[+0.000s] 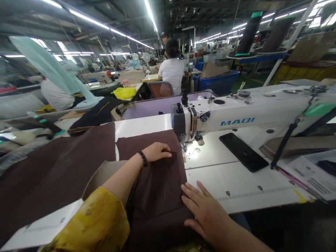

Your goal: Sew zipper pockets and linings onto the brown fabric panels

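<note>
Dark brown fabric [157, 189] lies over the left part of the white sewing table, a squarish panel with a seam line near its right edge. My left hand [156, 152] rests on the upper part of this panel, thumb and fingers curled together at the piece's edge; whether cloth is pinched is hard to see. My right hand [201, 206] lies spread, fingertips on the panel's right edge and palm low over the table's front. Just beyond the fabric's top right corner stands the sewing machine's head [187, 122], its needle area lit.
A black phone [243, 152] lies on the machine bed, right of the needle. A light blue fan [49, 63] stands at the back left near dark folded cloth [97, 113]. Farther back, a person in white [172, 71] sits beside a blue bin [216, 82].
</note>
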`<state>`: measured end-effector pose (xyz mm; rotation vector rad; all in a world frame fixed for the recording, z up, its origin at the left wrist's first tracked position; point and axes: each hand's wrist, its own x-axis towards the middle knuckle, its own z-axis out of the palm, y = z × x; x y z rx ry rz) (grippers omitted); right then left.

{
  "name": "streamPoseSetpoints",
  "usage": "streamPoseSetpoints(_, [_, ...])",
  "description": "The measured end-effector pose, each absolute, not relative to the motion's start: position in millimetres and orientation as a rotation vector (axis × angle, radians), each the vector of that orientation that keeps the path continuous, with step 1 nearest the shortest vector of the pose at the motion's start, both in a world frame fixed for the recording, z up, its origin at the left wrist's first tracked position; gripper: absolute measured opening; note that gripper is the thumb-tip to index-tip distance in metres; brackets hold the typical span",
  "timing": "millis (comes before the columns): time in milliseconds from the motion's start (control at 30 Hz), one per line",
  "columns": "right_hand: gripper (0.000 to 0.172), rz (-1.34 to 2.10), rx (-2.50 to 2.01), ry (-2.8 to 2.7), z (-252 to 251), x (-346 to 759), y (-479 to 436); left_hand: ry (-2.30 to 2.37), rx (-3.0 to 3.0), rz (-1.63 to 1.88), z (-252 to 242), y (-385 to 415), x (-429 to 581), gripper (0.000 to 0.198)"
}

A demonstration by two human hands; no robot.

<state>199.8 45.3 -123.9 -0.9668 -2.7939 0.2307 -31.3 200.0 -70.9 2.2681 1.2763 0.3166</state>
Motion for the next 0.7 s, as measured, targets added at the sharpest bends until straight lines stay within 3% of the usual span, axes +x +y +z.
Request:
streamPoseSetpoints(100, [0.047,0.089,-0.887,-2.787,-129.1,203.5,43.3,1.256,2.337,0.290,-76.2,202.9,-7.9,0.007])
streamPoseSetpoints(200, [0.044,-0.013,-0.821,-2.745,-134.7,209.4,41.1,1.350,2.358,0.399,-90.3,209.2,2.7,0.017])
streamPoseSetpoints(400, [0.033,0.040,-0.875,-2.553,-140.8,219.0,34.5,1.419,2.328,0.508,-108.6,211.9,-0.2,0.017])
streamPoseSetpoints(700, [0.036,0.027,-0.897,-2.615,-137.6,220.2,39.9,1.287,2.289,0.392,-98.0,207.3,-5.7,0.021])
